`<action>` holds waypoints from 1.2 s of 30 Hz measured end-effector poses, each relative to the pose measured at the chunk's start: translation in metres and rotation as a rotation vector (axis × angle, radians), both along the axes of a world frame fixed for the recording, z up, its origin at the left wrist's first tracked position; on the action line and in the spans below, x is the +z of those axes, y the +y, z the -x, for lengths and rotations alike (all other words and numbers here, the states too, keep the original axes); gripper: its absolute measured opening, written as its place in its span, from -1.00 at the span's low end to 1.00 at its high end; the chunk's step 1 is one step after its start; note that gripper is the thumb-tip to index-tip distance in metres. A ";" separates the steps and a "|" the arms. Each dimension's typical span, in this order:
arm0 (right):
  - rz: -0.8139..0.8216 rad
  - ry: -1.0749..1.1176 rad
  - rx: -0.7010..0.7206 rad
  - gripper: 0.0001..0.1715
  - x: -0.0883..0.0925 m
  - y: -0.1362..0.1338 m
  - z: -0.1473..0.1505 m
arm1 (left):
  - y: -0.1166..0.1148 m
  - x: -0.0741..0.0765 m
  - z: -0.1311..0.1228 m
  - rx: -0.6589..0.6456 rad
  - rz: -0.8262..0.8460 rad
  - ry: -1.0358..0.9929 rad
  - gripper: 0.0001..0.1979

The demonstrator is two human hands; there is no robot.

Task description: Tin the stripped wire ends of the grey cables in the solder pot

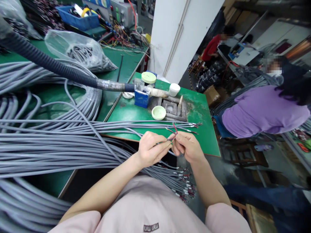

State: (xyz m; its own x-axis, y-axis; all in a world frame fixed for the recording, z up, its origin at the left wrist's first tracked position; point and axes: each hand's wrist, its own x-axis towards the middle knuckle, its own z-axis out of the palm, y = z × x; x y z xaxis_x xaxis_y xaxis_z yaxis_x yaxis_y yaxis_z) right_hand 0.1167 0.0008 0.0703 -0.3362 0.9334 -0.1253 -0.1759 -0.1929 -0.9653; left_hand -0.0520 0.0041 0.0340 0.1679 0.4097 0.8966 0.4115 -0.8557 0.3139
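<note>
My left hand is closed around the end of a grey cable, just in front of the green table's near edge. My right hand pinches the thin red and dark wires that stick up from that cable's stripped end. The two hands almost touch. A few more grey cables with stripped ends lie across the small green table just beyond my fingers. A thick bundle of grey cables runs in from the left, its stripped ends hanging below my hands.
On the small table stand a blue box, a metal tray, a pale green lid and white jars. A black corrugated hose reaches in from the left. A person in purple bends at right; another in red sits farther back.
</note>
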 end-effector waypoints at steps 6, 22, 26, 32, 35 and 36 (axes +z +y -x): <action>0.126 -0.072 0.164 -0.53 0.000 0.008 -0.005 | 0.004 0.003 0.006 0.030 -0.035 0.015 -0.87; 0.169 0.185 0.053 -0.77 0.005 0.006 0.011 | 0.005 -0.003 0.005 0.063 -0.002 -0.036 -0.94; 0.112 0.129 0.086 -0.75 0.006 0.008 0.004 | 0.008 -0.003 0.003 0.074 -0.035 -0.029 -0.92; 0.003 0.041 0.047 -0.75 0.010 0.014 0.000 | 0.010 0.001 0.001 0.089 -0.070 -0.032 -0.91; -0.017 -0.051 0.017 -0.76 0.011 0.013 0.000 | 0.012 0.000 0.001 0.104 -0.075 -0.028 -0.91; -0.021 -0.094 0.010 -0.76 0.011 0.013 0.000 | 0.013 -0.001 0.002 0.111 -0.066 -0.025 -0.91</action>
